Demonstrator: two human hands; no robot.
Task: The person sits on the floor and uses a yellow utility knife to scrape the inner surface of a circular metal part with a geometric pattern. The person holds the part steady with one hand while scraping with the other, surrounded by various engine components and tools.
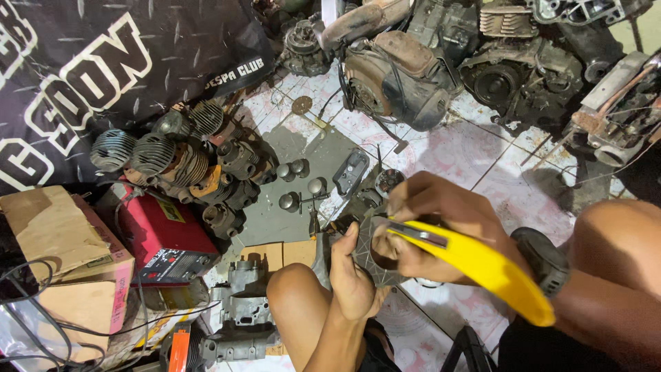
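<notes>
My left hand (352, 272) grips the edge of a flat grey gasket-like metal plate (375, 265) held above my left knee. My right hand (441, 224) is closed around a yellow-handled utility knife (482, 265), its metal blade end (420, 234) lying across the plate. A dark watch (544, 260) sits on my right wrist. Both knees frame the work, and much of the plate is hidden by my fingers.
Finned engine cylinders (165, 155) lie at left beside a red box-shaped machine (169, 238) and cardboard boxes (65, 258). Engine blocks (406, 76) and casings crowd the far side. Small round metal parts (296, 186) and a grey casing (241, 317) rest on the tiled floor.
</notes>
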